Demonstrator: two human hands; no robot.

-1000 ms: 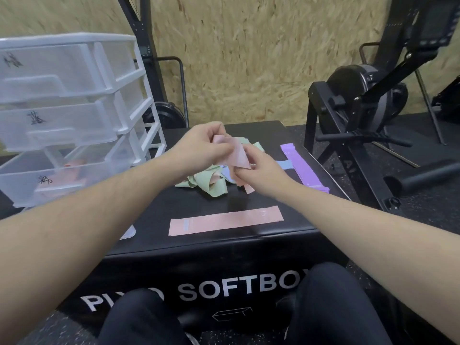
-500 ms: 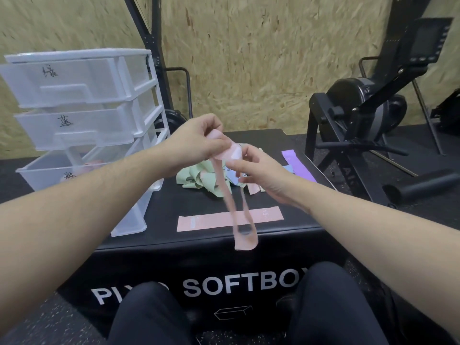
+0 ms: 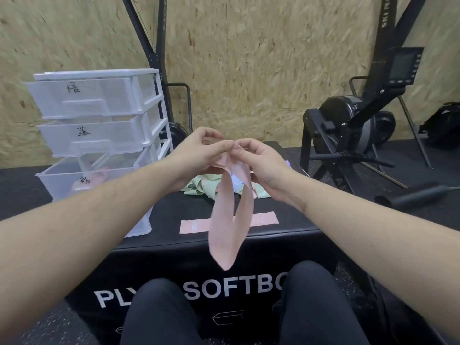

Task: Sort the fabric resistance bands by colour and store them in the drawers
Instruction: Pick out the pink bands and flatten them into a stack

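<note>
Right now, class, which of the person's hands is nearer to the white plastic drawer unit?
Left. The left hand is just right of the white plastic drawer unit; the right hand is beyond it, farther right.
</note>
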